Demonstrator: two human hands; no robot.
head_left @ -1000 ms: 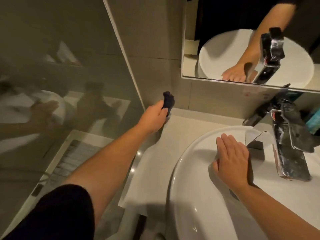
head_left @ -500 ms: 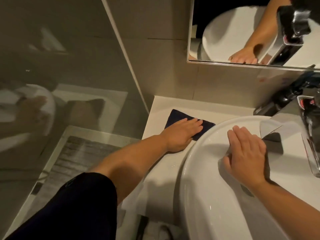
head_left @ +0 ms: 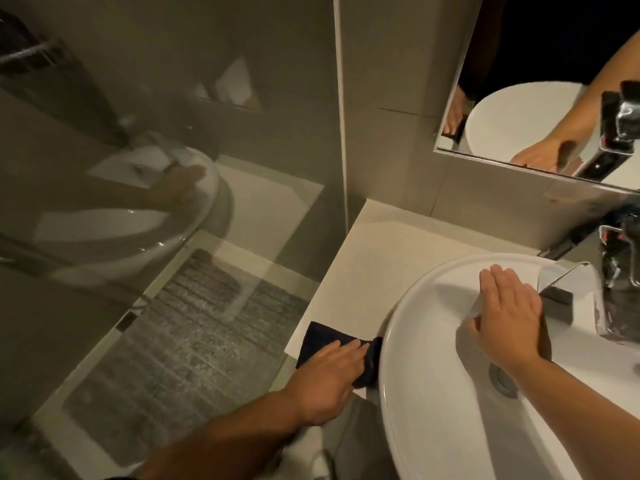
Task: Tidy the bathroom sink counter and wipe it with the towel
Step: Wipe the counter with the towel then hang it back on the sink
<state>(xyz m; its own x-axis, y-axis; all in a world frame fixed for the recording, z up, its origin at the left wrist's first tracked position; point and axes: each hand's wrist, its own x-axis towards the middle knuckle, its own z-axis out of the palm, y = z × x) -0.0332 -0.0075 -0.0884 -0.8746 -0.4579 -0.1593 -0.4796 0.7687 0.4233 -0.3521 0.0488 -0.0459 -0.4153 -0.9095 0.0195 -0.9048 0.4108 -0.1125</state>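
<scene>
A dark towel [head_left: 320,342] is pressed flat under the left hand [head_left: 327,379] at the counter [head_left: 384,258] front edge, fingers extended, nothing gripped; the right hand [head_left: 509,323] is laid open, palm down, inside the sink [head_left: 433,393]. Nothing is held by it.

counter [head_left: 388,258]: bare from back wall to front edge | left: glass panel [head_left: 207,168] closes that side | right: basin [head_left: 415,393] rim overhangs, right hand [head_left: 509,317] flat inside it | front corner: left hand [head_left: 329,375] on dark towel [head_left: 322,341] touching the rim | far right: faucet [head_left: 620,282] blocks
</scene>
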